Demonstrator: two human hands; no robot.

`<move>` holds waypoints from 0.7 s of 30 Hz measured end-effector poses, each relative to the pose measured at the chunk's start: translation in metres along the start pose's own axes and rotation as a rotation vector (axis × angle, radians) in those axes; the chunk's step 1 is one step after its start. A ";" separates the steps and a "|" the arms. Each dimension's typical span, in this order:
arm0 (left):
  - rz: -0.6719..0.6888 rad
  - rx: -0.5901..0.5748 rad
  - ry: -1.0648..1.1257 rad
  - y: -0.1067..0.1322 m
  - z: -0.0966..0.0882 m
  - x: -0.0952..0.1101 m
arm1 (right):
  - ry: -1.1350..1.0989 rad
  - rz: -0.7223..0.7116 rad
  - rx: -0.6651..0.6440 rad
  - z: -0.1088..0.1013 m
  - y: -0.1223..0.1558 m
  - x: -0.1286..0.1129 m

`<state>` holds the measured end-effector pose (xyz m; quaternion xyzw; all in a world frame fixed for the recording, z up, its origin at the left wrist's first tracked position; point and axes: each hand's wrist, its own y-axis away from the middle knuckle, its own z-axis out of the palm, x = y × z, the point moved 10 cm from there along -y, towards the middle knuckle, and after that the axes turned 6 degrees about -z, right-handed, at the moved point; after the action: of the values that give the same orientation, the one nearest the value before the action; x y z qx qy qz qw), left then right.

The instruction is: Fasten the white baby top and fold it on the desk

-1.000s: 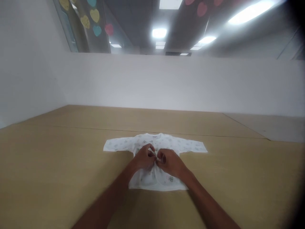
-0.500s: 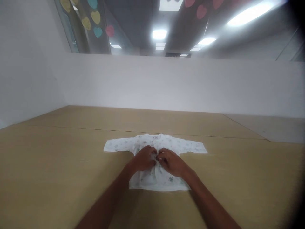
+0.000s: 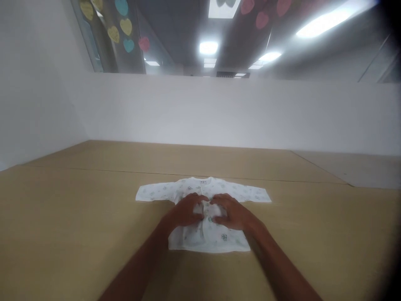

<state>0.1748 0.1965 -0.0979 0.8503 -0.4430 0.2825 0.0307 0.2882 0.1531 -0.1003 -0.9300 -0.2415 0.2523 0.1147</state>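
Note:
A small white baby shirt with a faint printed pattern lies spread on the wooden table, sleeves stretched out to both sides and its collar at the far end. Down its middle runs a front opening, partly covered by my hands. My left hand rests on the left half of the chest, thumb and fingers apart. On the right half lies my right hand, its thumb spread from the fingers and nothing visible between them. A narrow gap of fabric shows between the two hands.
The wooden tabletop has a seam running across it beyond the shirt. A white partition rises at the back, with glass above it carrying heart-shaped paper cutouts. Another white wall stands at the left.
My right hand's pinched fingers have spread and drawn slightly right, away from the left hand. My left thumb and fingers have also opened. The shirt stays in place.

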 end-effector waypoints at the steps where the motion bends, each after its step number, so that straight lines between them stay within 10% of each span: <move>1: -0.009 -0.021 0.014 0.001 -0.001 -0.001 | -0.011 0.007 -0.003 -0.004 0.001 -0.004; 9: -0.134 -0.153 -0.024 0.020 -0.010 0.004 | -0.220 0.123 -0.226 -0.001 0.025 -0.032; 21: -0.135 -0.059 -0.145 0.090 -0.015 0.005 | 0.025 -0.021 0.121 -0.003 0.090 -0.025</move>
<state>0.1011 0.1423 -0.1008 0.8952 -0.3938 0.2043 0.0426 0.3059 0.0627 -0.1177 -0.9218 -0.2341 0.2537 0.1764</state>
